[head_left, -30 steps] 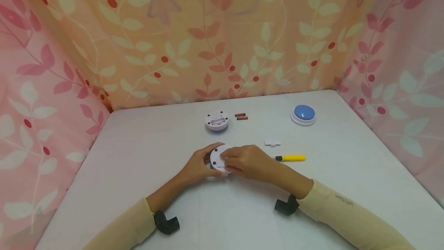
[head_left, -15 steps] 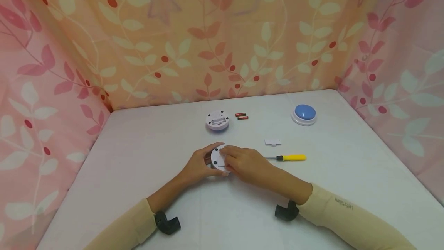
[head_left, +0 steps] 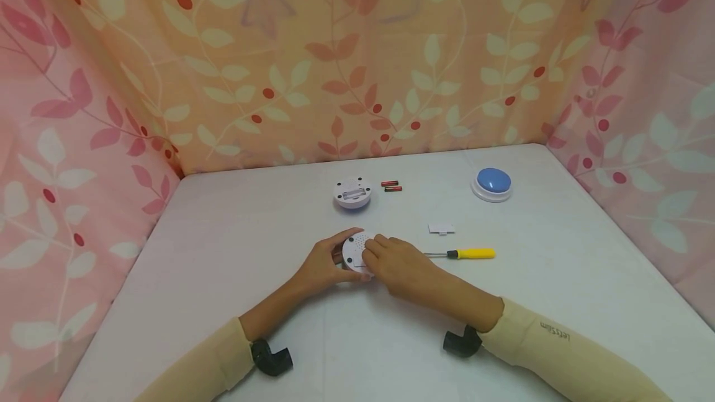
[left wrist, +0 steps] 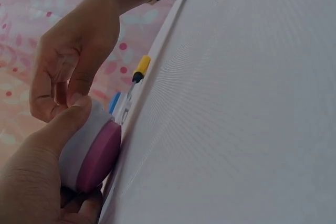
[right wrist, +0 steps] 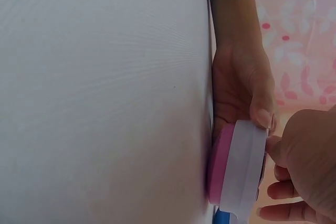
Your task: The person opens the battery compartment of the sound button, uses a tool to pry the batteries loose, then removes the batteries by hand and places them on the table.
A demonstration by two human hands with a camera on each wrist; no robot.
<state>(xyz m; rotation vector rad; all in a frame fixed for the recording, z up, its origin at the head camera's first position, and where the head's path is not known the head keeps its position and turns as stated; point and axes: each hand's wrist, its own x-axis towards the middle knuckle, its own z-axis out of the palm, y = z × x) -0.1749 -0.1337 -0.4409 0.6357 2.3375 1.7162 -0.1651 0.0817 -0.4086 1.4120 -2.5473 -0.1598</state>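
Note:
Slightly below the middle of the head view, my left hand grips a round push button by its rim, underside up. Black feet and a patch of small holes show on that underside. Both wrist views show its white body and pink dome, which faces the table. Bent fingers of my right hand touch the button's underside; in the right wrist view its thumb meets that face. Whether these fingers pinch anything is hidden. Just right of them lies a yellow-handled screwdriver, its shaft partly behind the right hand.
Farther back, a second push button lies underside up with its battery compartment uncovered. Two red-and-black batteries lie beside it. A white battery cover rests above the screwdriver. At back right stands a blue-domed button. Patterned curtains enclose the table.
My right hand's fingers have shifted a little and are bunched closer together, so more of the underside's holes show. The left hand keeps its grip. The screwdriver's shaft has become more visible.

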